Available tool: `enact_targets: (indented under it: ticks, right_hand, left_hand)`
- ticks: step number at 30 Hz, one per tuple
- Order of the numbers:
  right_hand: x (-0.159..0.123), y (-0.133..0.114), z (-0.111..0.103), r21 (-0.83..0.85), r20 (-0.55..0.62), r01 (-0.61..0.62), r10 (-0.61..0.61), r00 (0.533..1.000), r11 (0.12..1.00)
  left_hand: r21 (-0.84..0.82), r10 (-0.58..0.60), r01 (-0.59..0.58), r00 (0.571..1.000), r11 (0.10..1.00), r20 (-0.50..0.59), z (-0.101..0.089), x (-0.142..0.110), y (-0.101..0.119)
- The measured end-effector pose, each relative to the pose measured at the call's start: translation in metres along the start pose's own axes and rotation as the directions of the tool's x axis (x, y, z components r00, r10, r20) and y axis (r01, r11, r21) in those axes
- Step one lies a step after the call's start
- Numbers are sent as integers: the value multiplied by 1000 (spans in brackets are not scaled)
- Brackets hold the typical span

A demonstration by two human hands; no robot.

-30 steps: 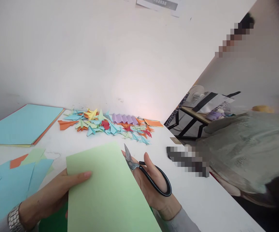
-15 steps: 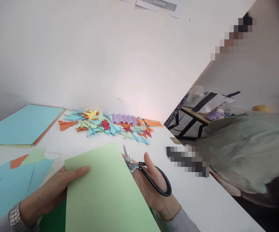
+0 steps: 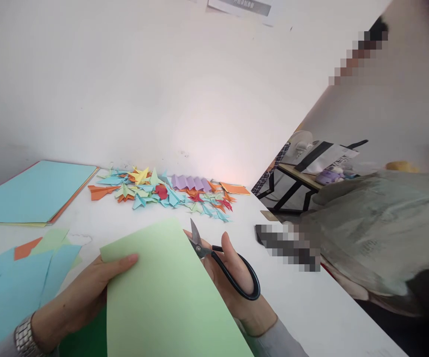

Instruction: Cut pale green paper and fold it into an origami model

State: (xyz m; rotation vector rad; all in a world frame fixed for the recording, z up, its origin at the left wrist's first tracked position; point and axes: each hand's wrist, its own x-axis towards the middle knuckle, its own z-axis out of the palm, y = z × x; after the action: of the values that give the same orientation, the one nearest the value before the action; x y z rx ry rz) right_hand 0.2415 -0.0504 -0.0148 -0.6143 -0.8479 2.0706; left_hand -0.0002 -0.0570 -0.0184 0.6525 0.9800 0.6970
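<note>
A light green sheet of paper (image 3: 162, 292) stands tilted in front of me. My left hand (image 3: 99, 277) grips its left edge, thumb flat on the near face and the other fingers hidden behind. At the sheet's right edge, my right hand (image 3: 233, 282) has black-handled scissors (image 3: 251, 282) on it, the thumb through one handle loop. Their metal blades point up and away along the paper's edge; the sheet covers part of the blades and of the fingers. Whether the blades are touching the paper I cannot tell.
Folded paper pieces (image 3: 175, 198) in many colours lie along the wall. A stack of large blue sheets (image 3: 39, 191) is at the back left, with paper offcuts (image 3: 17, 282) nearer. Another person's clothed body (image 3: 385, 238) is beyond the table's right edge, near a phone-like dark object (image 3: 259, 235).
My left hand and the green sheet have shifted slightly, the sheet's top left corner dropping a little. The scissors stay at its right edge, almost unmoved.
</note>
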Motion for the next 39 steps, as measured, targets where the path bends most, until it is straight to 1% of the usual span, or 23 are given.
enact_targets:
  ticks: [3, 10, 14, 19, 21, 25, 30, 33, 39]
  right_hand:
    - [1, 2, -1, -18, -20, 1, -2, 1000, 1000]
    - [3, 5, 0, -20, 13, -7, 7, 1000, 1000]
    - [1, 3, -4, 6, 49, -50, 50, 998, 999]
    - [-1, 0, -12, -55, 49, -127, 130, 990, 990]
    - [-1, 0, -13, -69, 41, -119, 122, 992, 991]
    - [0, 2, -9, -54, 14, -43, 44, 999, 998]
    - [0, 2, -5, 1, 35, 31, -31, 999, 1000]
    - [0, 2, -5, 11, 60, 29, -30, 998, 1000]
    - [4, 6, -14, -29, 46, -35, 37, 998, 999]
  left_hand:
    - [0, 5, -5, 1000, 1000, -16, 0, 0, 0]
    - [7, -22, 22, 1000, 1000, -14, -1, 0, 2]
    - [9, -39, 39, 999, 999, -6, 1, -1, 3]
    - [-16, -63, 63, 998, 998, 32, 1, -3, 1]
    - [-23, -75, 76, 996, 997, 44, 1, -3, 1]
    - [-20, -66, 67, 997, 998, 50, 1, -3, 1]
    - [-29, -64, 64, 998, 998, 12, 3, -3, 2]
    - [-35, -74, 74, 997, 997, 2, 4, -3, 3]
    - [-20, -84, 86, 994, 996, 63, 6, -5, 3]
